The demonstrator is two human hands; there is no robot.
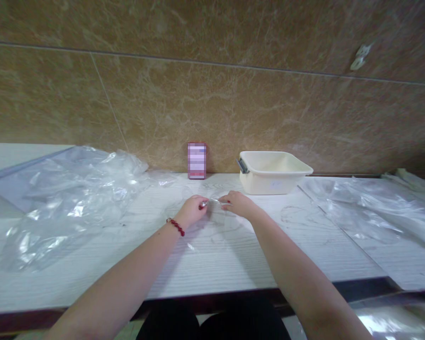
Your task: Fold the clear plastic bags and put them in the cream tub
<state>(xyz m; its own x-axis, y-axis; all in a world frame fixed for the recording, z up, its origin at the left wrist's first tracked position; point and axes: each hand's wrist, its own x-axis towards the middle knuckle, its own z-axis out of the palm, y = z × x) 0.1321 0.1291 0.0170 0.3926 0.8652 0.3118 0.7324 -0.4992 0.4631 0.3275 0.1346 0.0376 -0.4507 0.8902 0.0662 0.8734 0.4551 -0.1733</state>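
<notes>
Head view: dark-clothed legs (212, 323) are nearest, below the near edge of a pale table (198, 269); farther in, the left hand (194, 210), a red bead bracelet (177, 228) at its wrist, is curled tight on clear film (215, 200) at mid-table; the right hand (239, 204) has its fingertips at the film's right end, though whether they pinch it I cannot tell; the film looks light, limp and slippery, probably easy to tear, so an edge held between thumb and forefinger should grip best; plastic bags (78, 198) lie heaped at left, clear sheeting (368, 203) at right; beyond stand a cream tub (269, 185) and a phone-like screen (197, 161), then a brown wall (212, 108).
</notes>
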